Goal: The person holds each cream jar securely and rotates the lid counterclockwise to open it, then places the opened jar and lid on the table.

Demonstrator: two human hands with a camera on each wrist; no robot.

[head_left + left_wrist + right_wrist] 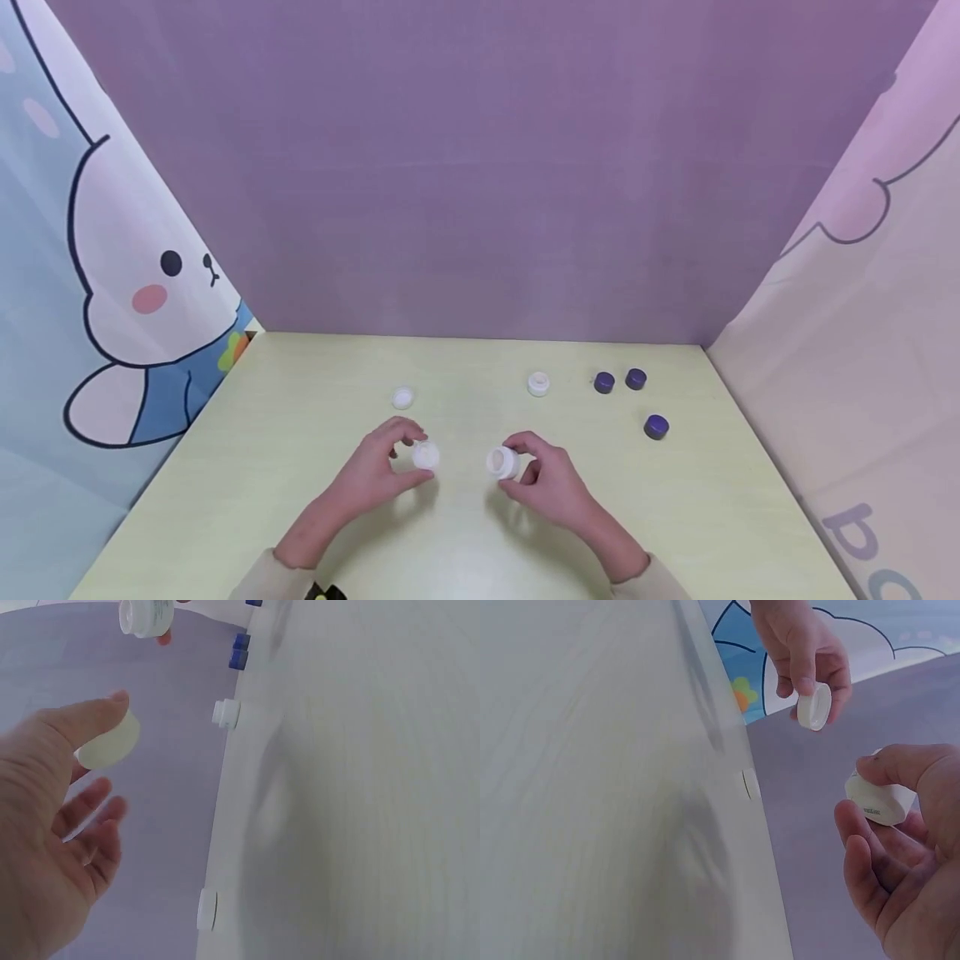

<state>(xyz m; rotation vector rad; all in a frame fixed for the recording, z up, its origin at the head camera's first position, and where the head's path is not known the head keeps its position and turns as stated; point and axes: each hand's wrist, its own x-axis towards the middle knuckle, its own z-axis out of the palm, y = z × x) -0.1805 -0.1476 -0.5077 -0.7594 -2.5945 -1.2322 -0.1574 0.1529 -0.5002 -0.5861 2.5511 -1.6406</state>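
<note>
Between thumb and fingertips, my left hand [372,473] pinches a round white lid [426,456] by its edge, above the table. My right hand [553,485] grips a small white jar [502,462], tilted with its uncovered mouth toward the lid. Lid and jar are apart, with a gap between the hands. In the right wrist view, the hollow inside of the lid [815,707] shows, and small print is visible on the jar [881,801]. Farther back on the table, another white lid [402,397] lies beyond my left hand and a second white jar [538,383] stands beyond my right.
Three dark purple caps [604,382] sit at the right of the pale table [465,533], two close together and one nearer to me. A purple panel [480,183] rises at the table's back edge. Printed curtains [180,358] hang along both sides.
</note>
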